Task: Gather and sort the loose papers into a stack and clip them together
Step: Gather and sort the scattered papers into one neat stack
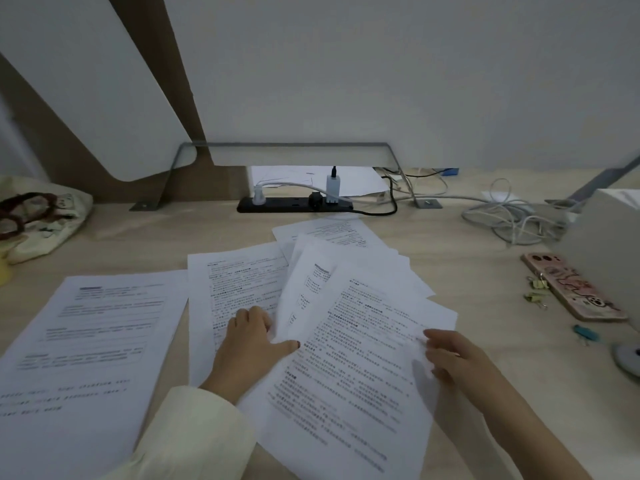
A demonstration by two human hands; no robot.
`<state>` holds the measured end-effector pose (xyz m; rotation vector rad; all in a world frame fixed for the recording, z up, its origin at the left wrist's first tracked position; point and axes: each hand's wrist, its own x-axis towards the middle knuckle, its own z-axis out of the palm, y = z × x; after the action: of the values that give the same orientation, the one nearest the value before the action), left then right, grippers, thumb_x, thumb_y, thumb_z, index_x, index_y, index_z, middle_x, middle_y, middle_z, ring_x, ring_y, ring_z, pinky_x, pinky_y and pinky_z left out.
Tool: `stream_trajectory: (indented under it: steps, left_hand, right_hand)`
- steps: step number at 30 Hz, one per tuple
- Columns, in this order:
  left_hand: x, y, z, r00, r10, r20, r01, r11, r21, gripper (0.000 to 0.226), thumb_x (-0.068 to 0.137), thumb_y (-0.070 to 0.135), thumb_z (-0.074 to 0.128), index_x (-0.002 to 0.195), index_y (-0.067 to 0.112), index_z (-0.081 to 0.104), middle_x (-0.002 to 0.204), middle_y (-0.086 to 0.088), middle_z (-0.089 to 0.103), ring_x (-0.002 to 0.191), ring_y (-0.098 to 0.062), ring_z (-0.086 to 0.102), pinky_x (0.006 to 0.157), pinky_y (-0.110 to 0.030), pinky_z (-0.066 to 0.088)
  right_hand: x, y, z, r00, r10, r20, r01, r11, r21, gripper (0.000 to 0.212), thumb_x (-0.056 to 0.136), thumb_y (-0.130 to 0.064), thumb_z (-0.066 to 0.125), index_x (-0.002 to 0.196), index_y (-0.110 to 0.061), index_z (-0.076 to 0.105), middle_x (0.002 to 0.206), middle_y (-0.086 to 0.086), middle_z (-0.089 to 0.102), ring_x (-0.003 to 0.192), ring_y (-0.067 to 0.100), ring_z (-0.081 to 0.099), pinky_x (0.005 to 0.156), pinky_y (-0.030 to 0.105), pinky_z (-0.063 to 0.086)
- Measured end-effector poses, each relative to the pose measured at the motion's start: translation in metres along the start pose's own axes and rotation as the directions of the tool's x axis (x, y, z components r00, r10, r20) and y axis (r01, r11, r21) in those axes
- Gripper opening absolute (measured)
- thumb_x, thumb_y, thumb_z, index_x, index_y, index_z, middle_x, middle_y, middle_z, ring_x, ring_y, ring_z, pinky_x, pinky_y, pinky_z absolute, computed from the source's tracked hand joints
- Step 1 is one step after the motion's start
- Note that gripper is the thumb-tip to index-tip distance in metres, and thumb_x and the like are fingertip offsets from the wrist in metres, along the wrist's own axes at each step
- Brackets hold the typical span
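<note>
a left hand and a right hand are seen from above on a pale wooden desk. a bundle of fanned sheets, printed with dense text, is held between the two hands. its left edge is lifted and pinched by the left hand: the thumb is laid flat across the top page, and the other fingers are curled close together behind the raised edge. the right edge of the top page is met by the right fingertips, which are held together and slightly bent; the thumb is hidden, so it cannot be told whether the page is pinched or only touched.

a single sheet is spread flat beneath the left fingers. a large sheet is laid well to the left of that hand, beyond a cream sleeve. yellow binder clips and a blue clip are scattered on the desk past the right fingertips, well apart from them, beside a phone.
</note>
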<state>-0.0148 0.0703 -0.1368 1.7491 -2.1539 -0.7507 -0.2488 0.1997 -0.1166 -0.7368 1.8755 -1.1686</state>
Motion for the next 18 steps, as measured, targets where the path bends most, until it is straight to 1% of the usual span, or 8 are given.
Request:
stream_trajectory:
  steps: [4, 6, 9, 11, 13, 14, 16, 18]
  left_hand:
    - [-0.009, 0.001, 0.0, 0.997, 0.043, 0.061, -0.029, 0.978, -0.206, 0.022, 0.087, 0.035, 0.059, 0.101, 0.024, 0.046, 0.098, 0.009, 0.061, 0.087, -0.011, 0.061, 0.078, -0.034, 0.052]
    - [-0.014, 0.002, 0.001, 0.996, 0.07, 0.05, -0.05, 0.946, -0.319, 0.015, 0.09, 0.03, 0.056, 0.101, 0.023, 0.048, 0.098, 0.009, 0.063, 0.086, -0.008, 0.062, 0.079, -0.034, 0.053]
    - [-0.027, 0.006, 0.0, 0.996, 0.074, -0.043, -0.085, 0.86, -0.503, 0.01, 0.091, 0.028, 0.054, 0.1, 0.025, 0.05, 0.101, 0.009, 0.064, 0.085, -0.007, 0.064, 0.075, -0.03, 0.054]
    - [-0.034, 0.008, -0.004, 0.994, 0.058, -0.094, -0.105, 0.768, -0.632, 0.011, 0.091, 0.026, 0.054, 0.101, 0.025, 0.051, 0.101, 0.008, 0.065, 0.079, -0.005, 0.066, 0.066, -0.021, 0.054]
    - [-0.037, 0.009, -0.009, 0.991, 0.032, -0.128, -0.114, 0.697, -0.708, 0.013, 0.09, 0.025, 0.054, 0.103, 0.024, 0.051, 0.1, 0.009, 0.064, 0.077, -0.003, 0.067, 0.057, -0.015, 0.052]
    - [-0.038, 0.008, -0.01, 0.99, 0.014, -0.139, -0.112, 0.675, -0.73, 0.013, 0.09, 0.025, 0.054, 0.103, 0.025, 0.05, 0.101, 0.008, 0.064, 0.079, -0.005, 0.066, 0.057, -0.016, 0.052]
    - [-0.039, 0.004, -0.012, 0.991, -0.007, -0.137, -0.101, 0.633, -0.767, 0.013, 0.091, 0.024, 0.053, 0.103, 0.027, 0.051, 0.102, 0.007, 0.064, 0.087, -0.009, 0.065, 0.062, -0.019, 0.053]
    - [-0.04, -0.002, -0.011, 0.993, -0.008, -0.12, -0.087, 0.638, -0.765, 0.013, 0.093, 0.022, 0.049, 0.103, 0.03, 0.053, 0.102, 0.009, 0.065, 0.092, -0.01, 0.065, 0.069, -0.021, 0.053]
  right_hand:
    - [-0.003, 0.005, 0.0, 0.994, -0.059, -0.087, 0.051, 0.995, -0.086, 0.043, 0.089, -0.005, 0.053, 0.131, -0.014, 0.048, 0.138, 0.01, 0.043, 0.114, 0.02, 0.044, 0.086, 0.029, 0.034]
    - [-0.005, 0.003, 0.0, 0.995, -0.029, -0.096, 0.028, 0.999, -0.015, 0.049, 0.089, -0.005, 0.053, 0.136, -0.015, 0.042, 0.145, 0.01, 0.036, 0.127, 0.024, 0.039, 0.088, 0.031, 0.033]
    - [-0.003, 0.002, -0.002, 0.996, 0.001, -0.088, 0.014, 0.986, 0.167, 0.056, 0.09, -0.007, 0.054, 0.142, -0.014, 0.034, 0.146, 0.01, 0.036, 0.132, 0.024, 0.037, 0.099, 0.033, 0.032]
    - [-0.002, -0.002, 0.0, 0.997, -0.005, -0.074, 0.02, 0.977, 0.211, 0.058, 0.09, -0.011, 0.055, 0.144, -0.014, 0.032, 0.145, 0.011, 0.039, 0.13, 0.026, 0.04, 0.099, 0.034, 0.035]
    - [-0.001, -0.004, 0.006, 0.998, -0.019, -0.054, 0.031, 0.973, 0.229, 0.053, 0.09, -0.01, 0.055, 0.14, -0.012, 0.037, 0.136, 0.012, 0.051, 0.118, 0.027, 0.052, 0.088, 0.03, 0.043]
    - [0.0, -0.004, 0.009, 0.998, -0.026, -0.053, 0.038, 0.969, 0.244, 0.048, 0.09, -0.009, 0.055, 0.136, -0.012, 0.042, 0.128, 0.012, 0.057, 0.108, 0.026, 0.058, 0.08, 0.028, 0.047]
    - [-0.002, -0.007, 0.013, 0.998, -0.04, -0.048, 0.051, 0.964, 0.26, 0.037, 0.09, -0.008, 0.055, 0.125, -0.016, 0.05, 0.112, 0.007, 0.063, 0.091, 0.019, 0.063, 0.065, 0.026, 0.048]
    - [0.0, -0.005, 0.016, 0.997, -0.048, -0.063, 0.062, 0.969, 0.237, 0.031, 0.089, -0.008, 0.055, 0.12, -0.013, 0.054, 0.103, 0.007, 0.064, 0.083, 0.019, 0.064, 0.06, 0.028, 0.049]
